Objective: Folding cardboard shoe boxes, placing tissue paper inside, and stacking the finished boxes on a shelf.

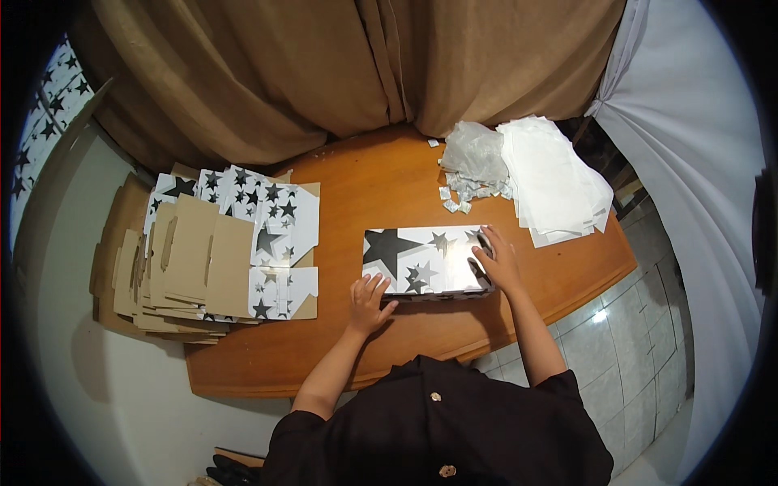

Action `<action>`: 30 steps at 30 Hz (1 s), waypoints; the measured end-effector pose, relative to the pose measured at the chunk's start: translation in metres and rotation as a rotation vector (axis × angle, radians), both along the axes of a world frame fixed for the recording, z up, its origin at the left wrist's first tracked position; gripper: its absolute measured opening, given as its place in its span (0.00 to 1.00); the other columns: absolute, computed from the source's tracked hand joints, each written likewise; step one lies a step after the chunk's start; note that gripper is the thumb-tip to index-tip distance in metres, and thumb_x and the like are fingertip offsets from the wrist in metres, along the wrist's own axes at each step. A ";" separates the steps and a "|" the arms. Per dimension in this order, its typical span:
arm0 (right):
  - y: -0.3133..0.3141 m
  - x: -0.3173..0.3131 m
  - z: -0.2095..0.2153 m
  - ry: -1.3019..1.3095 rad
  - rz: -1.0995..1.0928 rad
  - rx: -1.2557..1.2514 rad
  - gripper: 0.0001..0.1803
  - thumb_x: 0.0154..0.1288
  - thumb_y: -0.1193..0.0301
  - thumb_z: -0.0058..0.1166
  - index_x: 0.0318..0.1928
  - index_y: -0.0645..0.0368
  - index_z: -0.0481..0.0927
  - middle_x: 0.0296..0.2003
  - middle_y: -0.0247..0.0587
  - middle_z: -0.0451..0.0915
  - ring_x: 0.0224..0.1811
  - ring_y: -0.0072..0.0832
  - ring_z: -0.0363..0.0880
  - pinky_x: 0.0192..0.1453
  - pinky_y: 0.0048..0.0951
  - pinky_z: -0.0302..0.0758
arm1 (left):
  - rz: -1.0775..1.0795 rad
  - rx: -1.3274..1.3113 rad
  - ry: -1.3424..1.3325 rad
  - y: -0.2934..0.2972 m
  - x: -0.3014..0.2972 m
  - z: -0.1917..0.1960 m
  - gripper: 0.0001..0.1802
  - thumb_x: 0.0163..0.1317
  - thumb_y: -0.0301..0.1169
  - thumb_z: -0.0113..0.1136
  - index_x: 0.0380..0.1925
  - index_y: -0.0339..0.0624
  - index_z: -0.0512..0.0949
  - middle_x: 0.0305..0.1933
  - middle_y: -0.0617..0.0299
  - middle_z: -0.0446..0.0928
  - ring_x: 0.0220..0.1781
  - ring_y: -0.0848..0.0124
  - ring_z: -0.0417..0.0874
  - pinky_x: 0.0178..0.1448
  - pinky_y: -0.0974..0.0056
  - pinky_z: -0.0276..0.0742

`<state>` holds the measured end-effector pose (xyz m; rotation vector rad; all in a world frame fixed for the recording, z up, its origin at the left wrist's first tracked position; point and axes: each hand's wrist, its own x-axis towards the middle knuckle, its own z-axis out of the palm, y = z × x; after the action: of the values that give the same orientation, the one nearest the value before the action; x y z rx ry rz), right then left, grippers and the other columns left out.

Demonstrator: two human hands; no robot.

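A closed white cardboard box point(433, 255) printed with black and grey stars lies flat on the wooden table in front of me. My left hand point(370, 304) holds its near left corner, fingers over the top and thumb along the front side. At the right end, my right hand point(498, 259) grips the box with fingers and thumb bent over the edge. Something dark and curved shows between that thumb and forefinger; whether it is print or a separate object I cannot tell.
Flattened star-printed boxes point(284, 219) and brown cardboard point(227, 267) are piled at the left. White paper sheets point(559, 178), a clear plastic bag point(474, 151) and several small sachets point(463, 206) lie at the far right. Brown curtains point(259, 73) hang behind the table point(356, 178).
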<state>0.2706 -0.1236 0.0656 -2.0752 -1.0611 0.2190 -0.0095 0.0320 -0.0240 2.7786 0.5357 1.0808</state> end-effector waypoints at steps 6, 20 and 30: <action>0.001 0.035 -0.060 0.259 0.067 0.304 0.24 0.58 0.67 0.58 0.54 0.64 0.72 0.52 0.51 0.74 0.58 0.35 0.71 0.59 0.32 0.67 | 0.193 -0.017 0.166 -0.003 0.003 0.015 0.26 0.57 0.48 0.57 0.53 0.49 0.73 0.62 0.57 0.63 0.66 0.58 0.56 0.64 0.48 0.51; -0.035 -0.035 -0.084 0.714 0.706 0.082 0.46 0.52 0.64 0.64 0.67 0.60 0.53 0.64 0.48 0.55 0.68 0.41 0.53 0.69 0.41 0.53 | 0.175 -1.745 -0.594 -0.069 0.005 0.011 0.29 0.62 0.37 0.54 0.61 0.41 0.61 0.58 0.56 0.70 0.59 0.68 0.71 0.62 0.63 0.65; -0.031 -0.058 -0.028 0.822 1.081 0.194 0.52 0.53 0.67 0.64 0.69 0.63 0.40 0.66 0.52 0.50 0.69 0.37 0.48 0.70 0.36 0.49 | 0.222 -1.585 -1.121 -0.175 0.011 0.051 0.35 0.66 0.30 0.47 0.69 0.46 0.44 0.68 0.59 0.57 0.67 0.67 0.61 0.67 0.62 0.59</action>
<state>0.2122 -0.1548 0.0375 -0.8639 -1.4340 1.2957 0.0015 -0.1432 0.0268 0.6438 0.8866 1.1626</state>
